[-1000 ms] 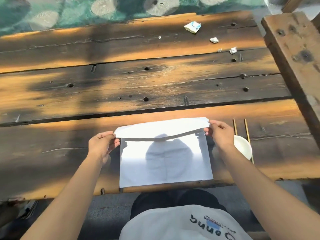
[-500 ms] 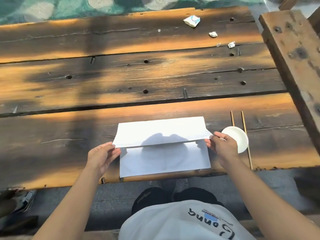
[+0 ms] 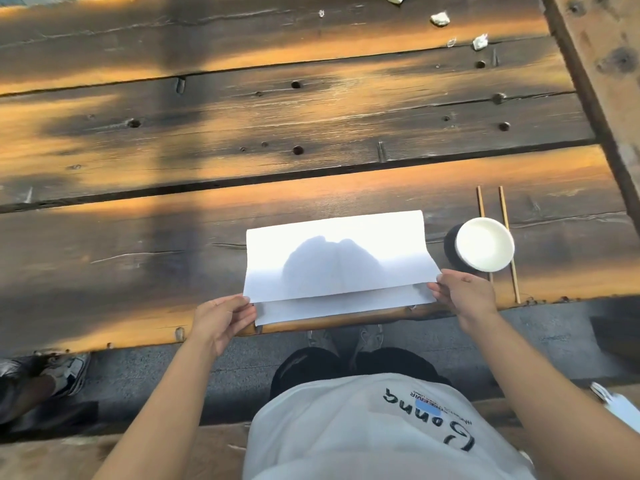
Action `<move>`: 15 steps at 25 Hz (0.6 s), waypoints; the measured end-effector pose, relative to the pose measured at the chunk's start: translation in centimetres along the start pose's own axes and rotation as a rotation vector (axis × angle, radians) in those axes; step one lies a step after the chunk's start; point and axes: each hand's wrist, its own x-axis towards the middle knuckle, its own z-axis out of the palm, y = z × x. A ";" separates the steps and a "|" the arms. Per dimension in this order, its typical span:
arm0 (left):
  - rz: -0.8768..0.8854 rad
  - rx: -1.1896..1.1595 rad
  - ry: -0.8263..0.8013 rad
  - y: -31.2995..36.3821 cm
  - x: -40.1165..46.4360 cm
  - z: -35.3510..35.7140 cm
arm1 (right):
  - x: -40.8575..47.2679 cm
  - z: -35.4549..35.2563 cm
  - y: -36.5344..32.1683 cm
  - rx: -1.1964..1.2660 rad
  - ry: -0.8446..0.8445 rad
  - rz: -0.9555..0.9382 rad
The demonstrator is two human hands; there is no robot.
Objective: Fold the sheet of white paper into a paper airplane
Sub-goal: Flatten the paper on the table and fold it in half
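Where hands point(image 3: 346, 304) pinch paper point(image 3: 337, 256), fingertips hide.

White paper sheet point(image 3: 332, 251) at table's near edge, top half folded over twd bottom edge, corners not yet aligned

Dark weathered wooden plank table point(image 3: 242, 126) fills most of the frame; bolt holes scattered, patches of orange sunlight. Small round white bowl point(image 3: 485, 244) at centre right, resting between two thin wooden chopsticks point(image 3: 508, 244) laid roughly parallel. Crumpled white paper scraps point(image 3: 440, 19) at upper right. Rough wooden beam point(image 3: 609, 64) along the right edge. Worn sneaker point(image 3: 67, 372) on the grey pavement, lower left.
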 end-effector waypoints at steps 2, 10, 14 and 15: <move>-0.017 0.024 -0.004 -0.8 0.0 -0.2 | 0.2 -0.3 0.8 -0.009 0.006 0.013; -0.041 0.088 -0.005 -3.5 0.6 -0.1 | 1.3 -0.9 3.7 -0.134 0.034 0.030; -0.023 0.121 0.022 -4.2 1.1 0.0 | 1.9 -0.9 4.3 -0.214 0.075 0.006; -0.016 0.133 0.029 -4.4 1.1 0.0 | 2.0 -0.9 4.4 -0.239 0.084 -0.004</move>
